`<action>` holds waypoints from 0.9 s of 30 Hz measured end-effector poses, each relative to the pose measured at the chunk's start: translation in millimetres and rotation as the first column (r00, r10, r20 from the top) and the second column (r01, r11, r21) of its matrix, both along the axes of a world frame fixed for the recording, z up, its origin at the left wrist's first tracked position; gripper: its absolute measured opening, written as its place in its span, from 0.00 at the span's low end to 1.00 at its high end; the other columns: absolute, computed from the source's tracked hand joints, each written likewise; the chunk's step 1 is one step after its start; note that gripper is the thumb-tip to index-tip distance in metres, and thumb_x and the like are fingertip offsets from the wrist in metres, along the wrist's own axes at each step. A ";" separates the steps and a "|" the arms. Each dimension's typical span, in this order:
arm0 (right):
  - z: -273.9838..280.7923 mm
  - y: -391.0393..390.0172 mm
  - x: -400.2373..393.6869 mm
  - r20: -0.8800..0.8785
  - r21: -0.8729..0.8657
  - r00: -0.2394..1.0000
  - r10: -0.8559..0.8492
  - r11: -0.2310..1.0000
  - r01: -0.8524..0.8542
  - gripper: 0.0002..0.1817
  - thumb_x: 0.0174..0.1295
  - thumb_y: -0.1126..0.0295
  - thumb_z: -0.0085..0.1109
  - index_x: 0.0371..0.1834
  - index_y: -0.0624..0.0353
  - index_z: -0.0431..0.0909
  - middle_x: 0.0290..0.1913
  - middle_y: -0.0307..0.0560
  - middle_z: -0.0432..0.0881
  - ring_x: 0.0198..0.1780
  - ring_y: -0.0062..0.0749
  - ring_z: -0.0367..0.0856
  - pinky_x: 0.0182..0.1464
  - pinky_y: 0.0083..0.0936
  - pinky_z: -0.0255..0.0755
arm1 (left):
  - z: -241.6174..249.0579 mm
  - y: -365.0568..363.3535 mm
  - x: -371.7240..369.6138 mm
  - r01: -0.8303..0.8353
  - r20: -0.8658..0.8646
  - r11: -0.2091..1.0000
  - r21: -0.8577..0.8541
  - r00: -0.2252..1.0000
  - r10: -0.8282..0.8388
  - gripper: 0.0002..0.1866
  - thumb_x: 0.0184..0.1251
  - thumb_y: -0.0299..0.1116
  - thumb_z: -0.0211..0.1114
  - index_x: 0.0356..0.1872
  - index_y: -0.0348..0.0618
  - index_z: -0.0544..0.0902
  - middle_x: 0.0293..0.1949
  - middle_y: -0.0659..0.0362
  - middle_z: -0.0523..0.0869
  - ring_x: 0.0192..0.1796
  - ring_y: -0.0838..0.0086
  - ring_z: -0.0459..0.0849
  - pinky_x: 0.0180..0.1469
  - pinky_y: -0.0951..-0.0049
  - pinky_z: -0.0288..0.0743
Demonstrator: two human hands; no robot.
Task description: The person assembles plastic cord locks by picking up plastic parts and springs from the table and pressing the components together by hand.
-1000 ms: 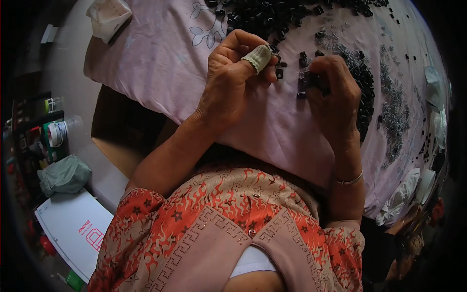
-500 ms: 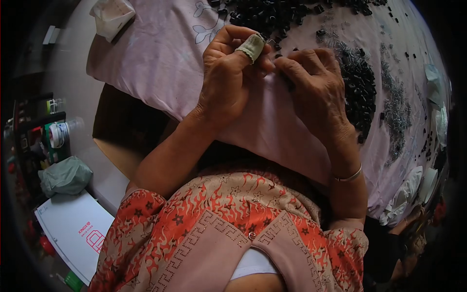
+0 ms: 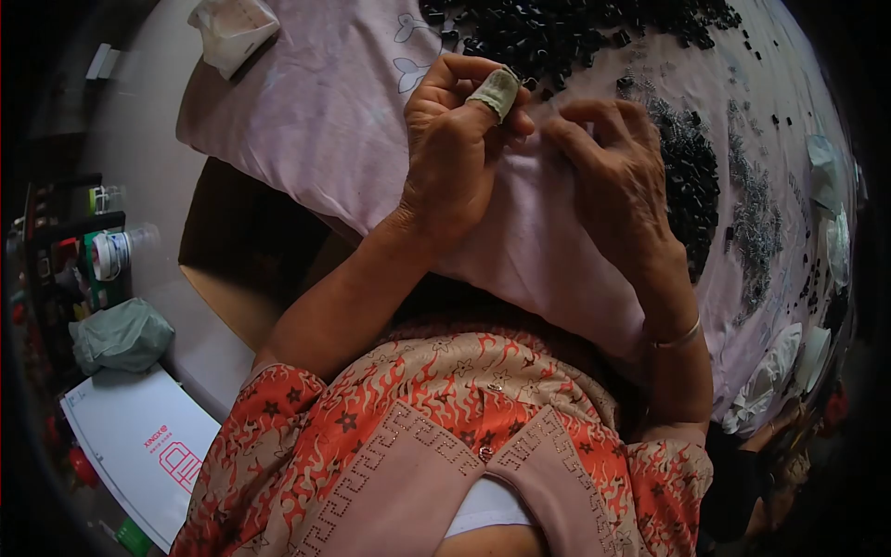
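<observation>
My left hand (image 3: 455, 153) is raised over the pink cloth (image 3: 529, 218), its thumb wearing a pale cloth finger cover (image 3: 497, 91). Thumb and fingers are pinched together, with a tiny dark, shiny bit at their tips, too small to name. Just to the right, my right hand (image 3: 617, 153) curls with thumb and forefinger close together. Whatever it pinches is hidden. Beyond the hands lies a heap of small black pieces (image 3: 548, 37). More black pieces (image 3: 694, 181) are piled right of my right hand, beside a scatter of tiny grey metal parts (image 3: 759, 227).
A folded paper box (image 3: 232, 32) stands at the cloth's far left. An open cardboard box (image 3: 227, 297) is below the table edge. At left, a grey-green bag (image 3: 121, 334) rests by a white printed box (image 3: 139, 446). Plastic bags (image 3: 770, 371) lie at the right edge.
The view has shifted slightly, so both hands appear a little further right. My fingertips remain close to each other, with the right hand's fingers slightly moved.
</observation>
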State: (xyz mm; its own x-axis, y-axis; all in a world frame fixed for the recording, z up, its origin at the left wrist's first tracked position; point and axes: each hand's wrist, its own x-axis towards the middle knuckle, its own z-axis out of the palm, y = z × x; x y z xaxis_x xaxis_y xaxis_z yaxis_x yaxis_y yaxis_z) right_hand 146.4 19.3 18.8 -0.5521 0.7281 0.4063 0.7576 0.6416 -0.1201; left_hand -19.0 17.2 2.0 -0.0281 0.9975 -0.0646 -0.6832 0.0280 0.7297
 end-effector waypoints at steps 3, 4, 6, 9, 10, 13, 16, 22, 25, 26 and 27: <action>4.1 -8.6 20.8 -0.088 0.024 0.996 -0.009 1.000 0.011 0.18 0.44 0.82 0.56 0.40 0.54 0.80 0.43 0.45 0.78 0.48 0.43 0.73 0.50 0.35 0.68 | 0.1 1.0 0.6 -0.021 -0.008 0.999 -0.035 1.000 0.021 0.03 0.67 0.25 0.57 0.40 0.41 0.75 0.34 0.54 0.83 0.30 0.75 0.81 0.34 0.77 0.75; 7.3 -8.4 23.8 -0.081 0.024 0.997 -0.006 1.000 0.008 0.18 0.44 0.82 0.56 0.40 0.54 0.80 0.43 0.45 0.78 0.48 0.43 0.73 0.50 0.35 0.68 | -0.7 1.5 2.1 -0.012 -0.011 0.999 -0.035 1.000 0.011 0.03 0.67 0.26 0.57 0.40 0.41 0.75 0.34 0.54 0.83 0.30 0.75 0.81 0.34 0.77 0.75; 17.6 -8.2 27.9 -0.093 -0.002 0.992 -0.085 0.996 0.085 0.18 0.43 0.82 0.56 0.40 0.55 0.79 0.40 0.45 0.78 0.46 0.44 0.74 0.48 0.33 0.70 | -3.6 1.4 3.3 -0.002 -0.029 0.999 -0.044 1.000 0.001 0.03 0.67 0.26 0.57 0.40 0.41 0.75 0.34 0.54 0.83 0.30 0.75 0.81 0.34 0.77 0.76; 19.0 4.8 22.0 -0.130 0.017 0.991 -0.039 0.999 0.041 0.16 0.46 0.81 0.56 0.41 0.55 0.79 0.38 0.46 0.78 0.42 0.43 0.74 0.45 0.34 0.71 | -2.8 1.6 4.9 -0.009 -0.104 0.999 -0.054 0.995 0.003 0.03 0.67 0.26 0.57 0.40 0.41 0.75 0.33 0.54 0.83 0.29 0.75 0.81 0.33 0.77 0.76; 18.8 8.2 18.9 -0.148 0.007 0.989 -0.019 1.000 0.020 0.16 0.48 0.81 0.57 0.41 0.55 0.79 0.37 0.46 0.78 0.41 0.42 0.74 0.44 0.34 0.71 | -2.3 1.7 5.5 -0.023 -0.149 0.998 -0.057 0.989 0.015 0.03 0.67 0.26 0.56 0.39 0.41 0.75 0.33 0.54 0.83 0.29 0.75 0.81 0.33 0.78 0.76; 18.8 12.3 8.5 -0.074 -0.052 0.997 -0.018 0.999 0.015 0.15 0.50 0.81 0.54 0.42 0.56 0.78 0.40 0.46 0.78 0.43 0.42 0.75 0.47 0.34 0.71 | -3.1 1.4 6.5 -0.013 -0.193 1.000 -0.009 0.981 0.011 0.03 0.67 0.25 0.56 0.39 0.42 0.75 0.33 0.55 0.83 0.29 0.75 0.81 0.33 0.78 0.77; 7.6 15.7 2.6 0.049 -0.037 0.999 0.008 0.999 -0.006 0.11 0.50 0.76 0.58 0.38 0.54 0.77 0.36 0.48 0.77 0.42 0.44 0.75 0.45 0.36 0.70 | -0.4 0.8 10.3 -0.012 -0.114 1.000 -0.006 0.993 0.012 0.03 0.63 0.22 0.57 0.36 0.38 0.73 0.31 0.56 0.80 0.27 0.77 0.80 0.32 0.79 0.77; 8.0 16.7 1.4 0.135 -0.073 0.991 -0.024 0.997 0.034 0.11 0.52 0.74 0.56 0.39 0.52 0.76 0.39 0.49 0.76 0.42 0.45 0.73 0.45 0.38 0.67 | -0.6 -0.8 9.4 0.052 -0.201 0.998 -0.032 0.978 -0.057 0.03 0.67 0.24 0.55 0.40 0.41 0.74 0.34 0.55 0.82 0.30 0.77 0.81 0.35 0.79 0.77; 9.5 15.6 2.5 0.136 -0.084 0.991 -0.017 0.996 0.028 0.10 0.52 0.75 0.55 0.39 0.53 0.76 0.40 0.49 0.76 0.43 0.44 0.73 0.45 0.37 0.66 | 1.3 -1.6 9.4 0.058 -0.246 0.998 -0.025 0.967 -0.063 0.04 0.67 0.24 0.55 0.40 0.42 0.74 0.34 0.56 0.82 0.30 0.77 0.81 0.35 0.79 0.77; 8.7 14.3 3.4 0.135 -0.080 0.991 -0.013 0.997 0.024 0.10 0.53 0.75 0.55 0.39 0.53 0.76 0.41 0.49 0.76 0.43 0.44 0.73 0.45 0.37 0.66 | 0.7 -1.9 9.5 0.064 -0.249 0.998 -0.029 0.966 -0.069 0.04 0.67 0.24 0.55 0.40 0.42 0.74 0.34 0.56 0.82 0.30 0.77 0.81 0.35 0.79 0.77; 6.8 14.1 4.4 0.132 -0.083 0.991 -0.018 0.996 0.029 0.10 0.53 0.75 0.55 0.39 0.53 0.76 0.41 0.49 0.76 0.43 0.44 0.73 0.45 0.37 0.66 | 0.0 -1.6 9.5 0.071 -0.243 0.997 -0.015 0.967 -0.073 0.04 0.67 0.24 0.55 0.40 0.42 0.74 0.34 0.56 0.82 0.30 0.77 0.81 0.34 0.79 0.77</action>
State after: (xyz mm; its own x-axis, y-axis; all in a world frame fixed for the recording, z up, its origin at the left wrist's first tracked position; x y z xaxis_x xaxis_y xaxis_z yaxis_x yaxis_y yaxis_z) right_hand 150.8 33.4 25.6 -0.5785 0.7703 0.2682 0.7853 0.6149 -0.0719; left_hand -9.5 15.6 2.0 0.0283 0.9971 -0.0703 -0.4813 0.0753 0.8733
